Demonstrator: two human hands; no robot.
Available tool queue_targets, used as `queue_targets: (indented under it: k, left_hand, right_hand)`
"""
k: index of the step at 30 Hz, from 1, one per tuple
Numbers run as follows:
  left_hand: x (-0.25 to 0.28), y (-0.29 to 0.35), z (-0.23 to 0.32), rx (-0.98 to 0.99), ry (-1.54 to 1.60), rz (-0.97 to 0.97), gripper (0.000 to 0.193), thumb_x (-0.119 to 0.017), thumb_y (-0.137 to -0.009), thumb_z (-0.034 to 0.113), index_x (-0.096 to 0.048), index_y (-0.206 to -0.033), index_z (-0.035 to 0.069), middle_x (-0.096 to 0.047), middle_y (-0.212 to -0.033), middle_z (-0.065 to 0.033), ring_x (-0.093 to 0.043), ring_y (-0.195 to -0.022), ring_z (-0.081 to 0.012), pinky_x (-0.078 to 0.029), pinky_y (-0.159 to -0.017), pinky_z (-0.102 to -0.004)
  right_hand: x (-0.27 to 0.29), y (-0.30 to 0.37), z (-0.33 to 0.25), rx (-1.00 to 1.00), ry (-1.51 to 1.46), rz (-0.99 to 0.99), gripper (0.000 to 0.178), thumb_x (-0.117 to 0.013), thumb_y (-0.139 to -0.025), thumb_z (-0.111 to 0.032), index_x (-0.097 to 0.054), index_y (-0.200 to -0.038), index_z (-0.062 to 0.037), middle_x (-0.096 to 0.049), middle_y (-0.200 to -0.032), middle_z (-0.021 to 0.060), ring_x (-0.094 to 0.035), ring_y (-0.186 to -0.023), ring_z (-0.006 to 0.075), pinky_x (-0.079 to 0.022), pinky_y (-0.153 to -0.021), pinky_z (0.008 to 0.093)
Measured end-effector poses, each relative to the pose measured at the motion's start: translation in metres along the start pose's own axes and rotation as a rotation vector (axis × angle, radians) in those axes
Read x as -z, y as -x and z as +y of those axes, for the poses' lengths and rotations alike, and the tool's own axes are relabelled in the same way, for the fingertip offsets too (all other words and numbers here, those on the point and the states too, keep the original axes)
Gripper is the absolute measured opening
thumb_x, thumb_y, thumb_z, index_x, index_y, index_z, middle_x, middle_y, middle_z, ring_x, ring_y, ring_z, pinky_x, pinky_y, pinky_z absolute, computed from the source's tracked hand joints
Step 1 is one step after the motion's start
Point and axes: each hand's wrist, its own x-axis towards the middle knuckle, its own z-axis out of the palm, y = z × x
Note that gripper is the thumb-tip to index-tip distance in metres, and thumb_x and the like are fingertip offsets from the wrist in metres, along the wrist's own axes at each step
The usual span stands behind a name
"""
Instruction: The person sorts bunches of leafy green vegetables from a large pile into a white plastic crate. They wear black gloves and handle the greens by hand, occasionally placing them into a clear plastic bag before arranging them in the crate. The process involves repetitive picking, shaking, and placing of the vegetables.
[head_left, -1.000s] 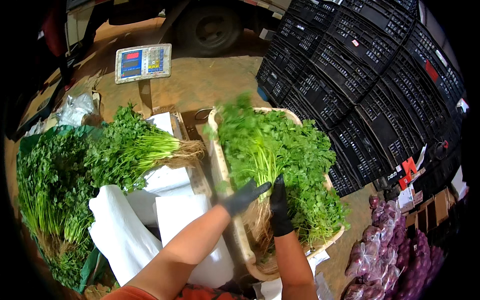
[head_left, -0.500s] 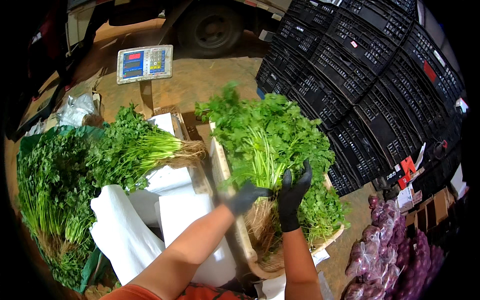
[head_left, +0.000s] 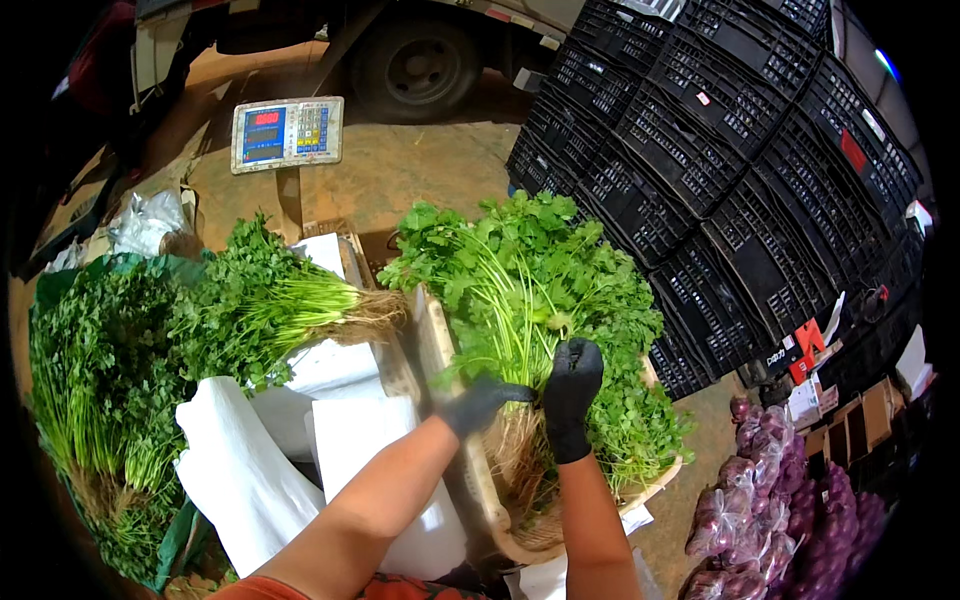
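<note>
The big bunch of leafy green coriander with pale stems and brown roots [head_left: 530, 300] stands nearly upright above the shallow woven basket [head_left: 655, 490], its long axis running from the root end low and close to the person up and away to the leafy crown, tilted a little to the left. Both hands sit at the lower stem end, where stems meet roots. The right hand in a black glove [head_left: 570, 395] lies flat against the right side of the stems, fingers stretched upward and close together, pressing rather than wrapped around. The left hand in a black glove [head_left: 480, 400] comes in from the left, its fingers curled and pointing right at the same stem neck, touching it; whether they close fully around it I cannot tell. Both forearms rise from the lower edge, the right one steeper and the nearer to the bunch's axis.
</note>
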Motion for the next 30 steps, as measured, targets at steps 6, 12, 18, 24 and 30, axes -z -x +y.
queue_targets:
  k: [6,12,18,24,30]
  left_hand:
    - [0.0,-0.002,0.022,-0.037,0.114,0.05,0.051,-0.04,-0.07,-0.016,-0.058,-0.105,0.017,-0.058,-0.101,-0.0135,-0.057,-0.088,-0.0265,-0.045,-0.08,-0.0296]
    - [-0.002,0.005,0.054,-0.194,-0.142,0.076,0.05,-0.045,-0.067,-0.016,-0.059,-0.103,0.017,-0.057,-0.104,-0.0115,-0.056,-0.092,-0.0264,-0.044,-0.081,-0.03]
    - [-0.006,0.006,0.082,-0.016,-0.166,-0.082,0.057,-0.043,-0.068,-0.02,-0.054,-0.108,0.02,-0.054,-0.111,-0.0084,-0.053,-0.101,-0.0234,-0.038,-0.092,-0.0297]
    - [0.016,0.005,0.051,0.055,0.057,0.02,0.051,-0.04,-0.07,-0.019,-0.053,-0.109,0.012,-0.05,-0.115,-0.0089,-0.046,-0.11,-0.0232,-0.03,-0.1,-0.0299]
    - [0.012,0.005,0.061,-0.053,-0.197,0.026,0.047,-0.047,-0.072,-0.008,-0.049,-0.114,0.013,-0.047,-0.118,-0.0128,-0.042,-0.113,-0.0247,-0.032,-0.098,-0.0321]
  right_hand:
    - [0.015,0.025,0.004,-0.384,-0.817,-0.122,0.003,-0.044,-0.084,-0.01,-0.044,-0.082,-0.0072,-0.049,-0.074,0.0024,-0.045,-0.06,0.0092,-0.039,-0.053,0.023]
    - [0.052,0.031,0.019,-0.563,-0.952,-0.373,0.007,-0.045,-0.087,-0.015,-0.044,-0.082,-0.0099,-0.049,-0.07,0.0008,-0.046,-0.054,0.0089,-0.044,-0.054,0.0229]
    - [0.057,0.038,0.065,-0.337,-0.801,-0.27,0.011,-0.042,-0.088,-0.012,-0.046,-0.078,-0.0085,-0.052,-0.07,0.0021,-0.05,-0.062,0.0096,-0.049,-0.064,0.028]
    - [0.107,-0.006,0.064,-1.033,-1.598,0.299,0.009,-0.045,-0.085,-0.011,-0.051,-0.081,-0.0048,-0.056,-0.078,0.0082,-0.055,-0.076,0.0183,-0.049,-0.076,0.0348]
    - [0.047,0.037,0.083,-0.499,-0.584,-0.581,0.032,-0.049,-0.083,-0.012,-0.046,-0.112,0.0018,-0.046,-0.116,0.0139,-0.048,-0.102,0.023,-0.043,-0.083,0.0314]
